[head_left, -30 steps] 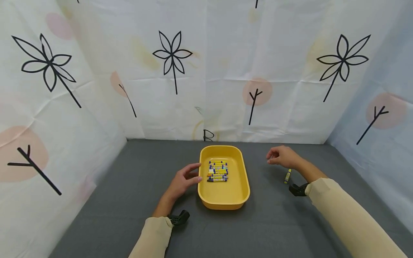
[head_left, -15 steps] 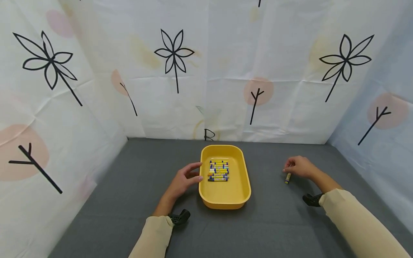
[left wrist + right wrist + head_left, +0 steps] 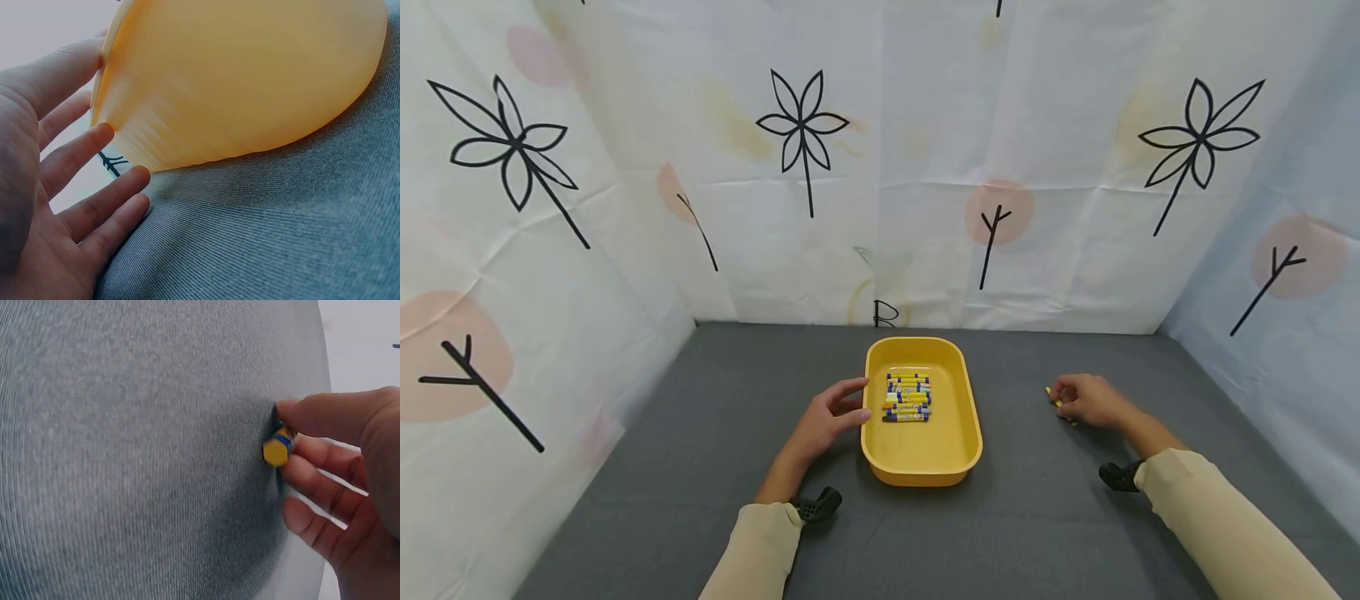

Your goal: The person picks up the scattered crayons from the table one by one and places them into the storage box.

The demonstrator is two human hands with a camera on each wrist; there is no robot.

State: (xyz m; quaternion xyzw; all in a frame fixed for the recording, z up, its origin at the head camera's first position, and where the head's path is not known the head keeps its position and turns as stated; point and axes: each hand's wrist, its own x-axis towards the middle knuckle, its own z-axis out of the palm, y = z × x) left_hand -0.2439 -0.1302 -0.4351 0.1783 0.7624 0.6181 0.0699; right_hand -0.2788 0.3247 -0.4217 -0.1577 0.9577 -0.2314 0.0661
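My right hand (image 3: 1090, 398) is low over the right part of the table, pinching a yellow crayon (image 3: 1052, 397) between thumb and fingertips. In the right wrist view the crayon (image 3: 275, 452) shows its yellow end and a blue band, while the fingers hide the rest. To the left, my left hand (image 3: 827, 418) rests at the left rim of a yellow tray (image 3: 925, 457). Seen from the left wrist, thumb and index finger reach over the rim; the other fingers (image 3: 78, 159) are loosely extended along the outer wall. Several crayons (image 3: 907, 398) lie stacked in a row inside the tray.
Dark grey cloth (image 3: 715, 467) covers the table. White fabric walls (image 3: 917, 150) with printed leaves and twigs enclose it at the back and both sides. A black band with a small device (image 3: 1120, 477) sits on each wrist.
The right hand came right and down onto the crayon lying on the cloth, took it between thumb and fingers, and turned it. The left hand and the tray stayed put.
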